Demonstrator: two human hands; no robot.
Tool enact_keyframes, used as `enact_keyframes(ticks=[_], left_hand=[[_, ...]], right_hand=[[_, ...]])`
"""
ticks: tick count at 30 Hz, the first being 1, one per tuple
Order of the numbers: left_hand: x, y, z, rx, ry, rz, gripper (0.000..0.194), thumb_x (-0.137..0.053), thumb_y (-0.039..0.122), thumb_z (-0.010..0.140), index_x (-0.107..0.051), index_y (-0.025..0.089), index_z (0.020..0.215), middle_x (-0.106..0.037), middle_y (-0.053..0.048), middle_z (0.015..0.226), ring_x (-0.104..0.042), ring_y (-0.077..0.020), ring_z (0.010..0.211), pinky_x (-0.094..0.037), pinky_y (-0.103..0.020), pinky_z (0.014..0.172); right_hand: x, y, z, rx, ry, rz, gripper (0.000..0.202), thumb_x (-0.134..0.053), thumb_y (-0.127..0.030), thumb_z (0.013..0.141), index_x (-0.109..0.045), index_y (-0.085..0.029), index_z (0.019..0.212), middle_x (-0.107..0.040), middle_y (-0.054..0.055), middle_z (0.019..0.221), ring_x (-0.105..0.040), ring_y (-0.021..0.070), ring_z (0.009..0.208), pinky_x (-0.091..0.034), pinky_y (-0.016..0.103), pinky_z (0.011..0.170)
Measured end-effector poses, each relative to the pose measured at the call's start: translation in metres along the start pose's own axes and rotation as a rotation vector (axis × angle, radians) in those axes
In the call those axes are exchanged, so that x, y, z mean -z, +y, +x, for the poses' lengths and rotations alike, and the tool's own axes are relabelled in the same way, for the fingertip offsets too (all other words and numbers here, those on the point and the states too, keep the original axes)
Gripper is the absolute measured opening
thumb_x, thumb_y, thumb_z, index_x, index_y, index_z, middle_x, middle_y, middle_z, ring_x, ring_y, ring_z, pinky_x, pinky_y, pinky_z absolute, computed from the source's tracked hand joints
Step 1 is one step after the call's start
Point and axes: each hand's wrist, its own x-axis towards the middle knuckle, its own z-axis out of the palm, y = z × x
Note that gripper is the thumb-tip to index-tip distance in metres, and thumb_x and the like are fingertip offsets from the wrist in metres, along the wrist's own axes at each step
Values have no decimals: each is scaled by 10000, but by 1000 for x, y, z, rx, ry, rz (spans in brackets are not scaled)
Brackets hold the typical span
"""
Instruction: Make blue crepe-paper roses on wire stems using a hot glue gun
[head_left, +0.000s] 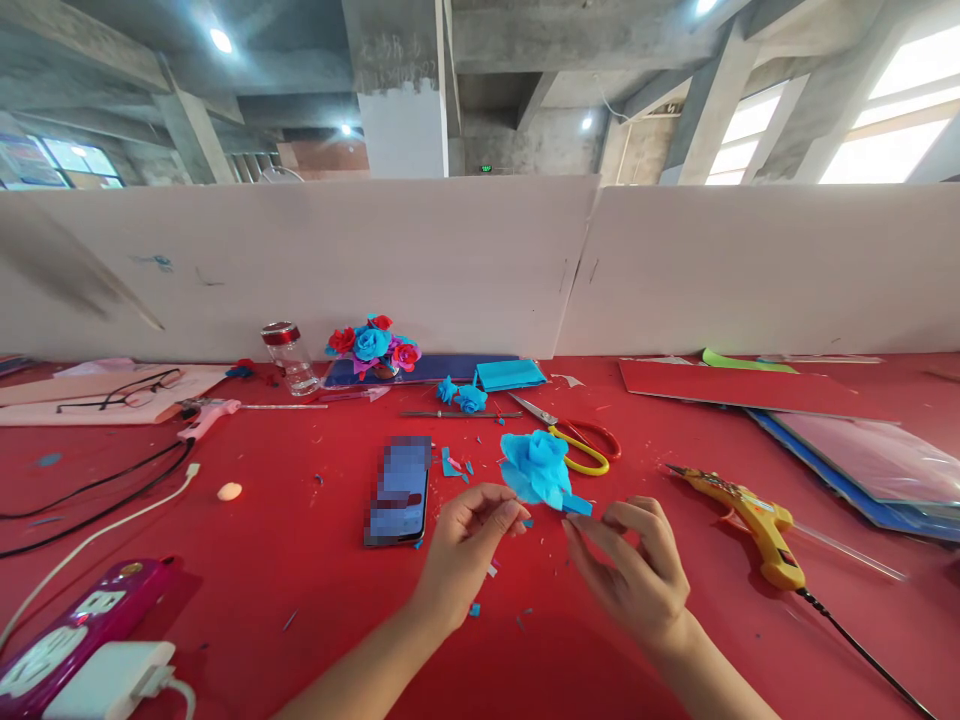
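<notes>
A blue crepe-paper flower (536, 465) is held up over the red table in front of me. My left hand (480, 525) is closed in a pinch at the flower's lower left edge; the exact spot it grips is partly hidden by the fingers. Between thumb and forefinger, my right hand (634, 565) pinches a small blue paper strip (576, 504) that touches the flower's lower right side. Just behind the flower lie scissors (581, 445) with red and yellow handles. Blue paper scraps (454, 462) are scattered left of it.
A phone (399, 490) lies left of my hands. To the right rests a yellow glue gun (750, 520) with its cord. Farther back are small blue flowers (471, 399), folded blue paper (510, 375), a flower arrangement (373, 345) and a glass jar (291, 358). A purple power strip (142, 590) sits front left.
</notes>
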Motion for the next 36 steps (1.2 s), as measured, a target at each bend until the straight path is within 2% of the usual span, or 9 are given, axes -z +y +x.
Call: enact_keyframes(ticks=[3, 7, 9, 14, 21, 27, 31, 34, 36], left_hand=[[0, 1, 0, -70, -62, 55, 171, -596, 332, 790, -684, 186, 780, -675, -25, 720, -588, -131, 662, -491, -256, 678], [0, 2, -1, -96, -78, 102, 235, -577, 375, 783, -684, 183, 700, -647, -20, 626, -532, -122, 529, -465, -228, 503], [0, 2, -1, -86, -85, 116, 261, -564, 378, 781, -668, 178, 648, -612, -12, 575, -484, -107, 468, -432, -215, 440], [2, 0, 0, -131, -80, 126, 315, -571, 274, 756, -544, 170, 460, -486, 35, 460, -384, -73, 434, -361, -181, 422], [1, 3, 1, -167, -129, 108, 304, -529, 174, 740, -476, 160, 441, -465, 47, 472, -358, -67, 455, -342, -171, 441], [5, -4, 1, -125, -86, 227, 260, -521, 195, 739, -478, 170, 484, -459, 42, 482, -380, -80, 461, -365, -175, 428], [7, -6, 2, -121, -58, 264, 261, -500, 219, 756, -474, 172, 500, -468, 30, 506, -400, -89, 482, -400, -186, 447], [9, -5, 4, -150, -26, 280, 271, -498, 253, 764, -458, 170, 510, -438, 33, 508, -383, -87, 492, -402, -189, 466], [10, -5, 5, -167, -1, 304, 262, -498, 267, 765, -449, 171, 526, -401, 43, 502, -370, -84, 486, -392, -184, 459]], right_hand=[[-1, 0, 2, -53, -58, 102, 212, -615, -55, 725, -579, -224, 847, -523, 33, 765, -468, 140, 599, -420, 292, 520], [-7, -4, 5, -241, -244, 377, 113, -546, -106, 782, -581, -212, 770, -571, 28, 743, -532, 132, 605, -461, 240, 508], [-9, -8, 6, -333, -301, 479, 136, -534, -126, 786, -569, -207, 682, -572, 12, 714, -530, 113, 565, -454, 208, 476], [-12, -15, 9, -487, -357, 611, 184, -542, -151, 778, -537, -191, 598, -584, 18, 723, -542, 125, 594, -473, 224, 515], [-14, -11, 5, -526, -348, 696, 155, -578, -140, 761, -538, -191, 620, -574, 19, 811, -562, 132, 658, -478, 232, 559], [-12, -15, 9, -556, -406, 641, 86, -553, -146, 781, -587, -200, 724, -553, 13, 787, -528, 130, 639, -488, 255, 595], [-11, -5, 11, -553, -402, 527, 121, -505, -181, 818, -625, -191, 812, -563, 44, 845, -522, 117, 600, -478, 239, 520], [-12, 21, 7, -560, -369, 218, 180, -468, -245, 843, -628, -173, 884, -584, 84, 910, -562, 136, 631, -495, 258, 537], [-14, 43, 5, -569, -531, -107, 239, -422, -258, 859, -610, -169, 978, -590, 109, 1001, -599, 187, 796, -514, 308, 685]])
